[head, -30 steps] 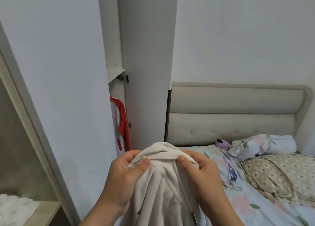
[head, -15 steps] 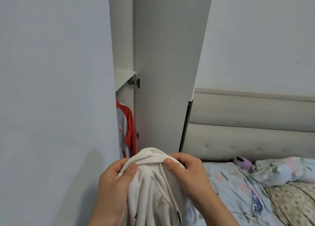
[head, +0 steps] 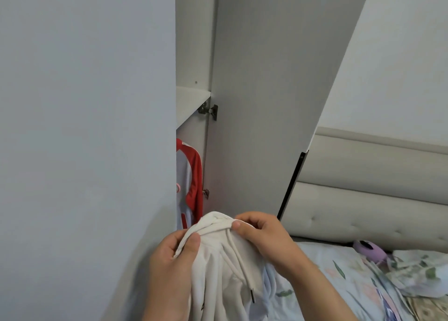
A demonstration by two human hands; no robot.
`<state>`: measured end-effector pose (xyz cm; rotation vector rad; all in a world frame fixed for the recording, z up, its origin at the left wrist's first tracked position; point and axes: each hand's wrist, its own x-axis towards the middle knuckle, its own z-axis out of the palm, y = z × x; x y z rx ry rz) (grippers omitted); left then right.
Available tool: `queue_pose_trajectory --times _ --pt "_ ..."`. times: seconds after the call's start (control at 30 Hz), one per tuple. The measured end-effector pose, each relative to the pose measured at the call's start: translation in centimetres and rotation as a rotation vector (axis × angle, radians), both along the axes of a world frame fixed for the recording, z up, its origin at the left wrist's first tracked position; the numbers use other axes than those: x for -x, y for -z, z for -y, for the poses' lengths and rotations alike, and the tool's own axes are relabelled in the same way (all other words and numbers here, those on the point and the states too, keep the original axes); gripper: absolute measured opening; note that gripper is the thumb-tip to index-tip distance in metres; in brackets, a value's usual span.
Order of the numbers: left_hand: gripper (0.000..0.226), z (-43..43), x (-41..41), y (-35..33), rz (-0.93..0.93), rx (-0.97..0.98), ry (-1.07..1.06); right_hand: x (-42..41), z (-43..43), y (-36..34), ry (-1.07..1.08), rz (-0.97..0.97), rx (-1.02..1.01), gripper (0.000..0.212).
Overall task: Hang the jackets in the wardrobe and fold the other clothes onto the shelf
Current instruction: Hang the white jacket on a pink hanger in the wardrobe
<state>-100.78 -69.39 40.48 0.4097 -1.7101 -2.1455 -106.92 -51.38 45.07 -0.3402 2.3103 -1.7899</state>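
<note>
Your left hand (head: pixel 174 267) and right hand (head: pixel 264 240) grip one white hoodie (head: pixel 225 274), fingers (head: pixel 254 220) curled round its bunched top. One red-and-white jacket (head: pixel 190 185) hangs in the wardrobe (head: pixel 194 54).

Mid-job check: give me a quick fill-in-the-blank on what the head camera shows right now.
The left hand and right hand both grip a ____ hoodie.
The jacket hanging inside the wardrobe has ____ sleeves.
The wardrobe door stands ____.
Missing words: white; red; open.
</note>
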Motion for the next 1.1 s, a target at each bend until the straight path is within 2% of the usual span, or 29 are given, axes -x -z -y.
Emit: queue_pose_trajectory --times 0.13,0.3,0.4,0.5,0.6,0.67,0.73,0.77,0.83,0.9,1.03,1.1 --pt "0.019 0.4 1.7 0.9 0.003 0.044 0.005 4.8 1.0 0.4 -0.170 0.044 -0.010 0.015" --pt "0.017 -0.1 5.3 1.2 0.025 0.060 -0.059 12.1 2.5 1.3 -0.401 0.108 -0.077 0.019" --pt "0.034 -0.1 7.5 1.0 0.021 0.089 -0.104 16.4 3.9 1.8 -0.522 0.185 -0.103 0.028" --pt "0.040 -0.4 9.2 1.1 0.032 0.120 -0.134 20.2 6.3 2.1 -0.505 0.186 -0.080 0.026" --pt "0.024 -0.6 10.1 1.6 0.065 0.087 -0.178 22.9 9.7 2.5 -0.438 0.012 -0.103 0.019" --pt "0.014 -0.6 10.5 1.7 0.082 0.084 -0.190 24.0 12.3 3.1 -0.399 -0.127 -0.207 0.046" --pt "0.029 -0.7 10.9 1.7 0.109 0.124 -0.187 24.7 14.7 3.9 -0.370 -0.207 -0.270 0.069" --pt "0.030 -0.8 11.0 1.7 0.117 0.130 -0.189 24.8 15.7 4.4 -0.363 -0.233 -0.285 0.073" --pt "0.019 -1.0 11.2 1.5 0.121 0.114 -0.191 25.0 17.4 5.5 -0.356 -0.254 -0.327 0.072" --pt "0.019 -1.0 11.5 1.5 0.124 0.106 -0.225 25.3 18.7 6.4 -0.356 -0.243 -0.384 0.067" --pt "0.021 -1.1 12.0 1.4 0.130 0.095 -0.261 25.9 19.9 7.6 -0.375 -0.208 -0.408 0.033" --pt "0.020 -1.2 12.2 1.3 0.128 0.091 -0.266 26.3 20.1 8.1 -0.413 -0.207 -0.403 0.025"
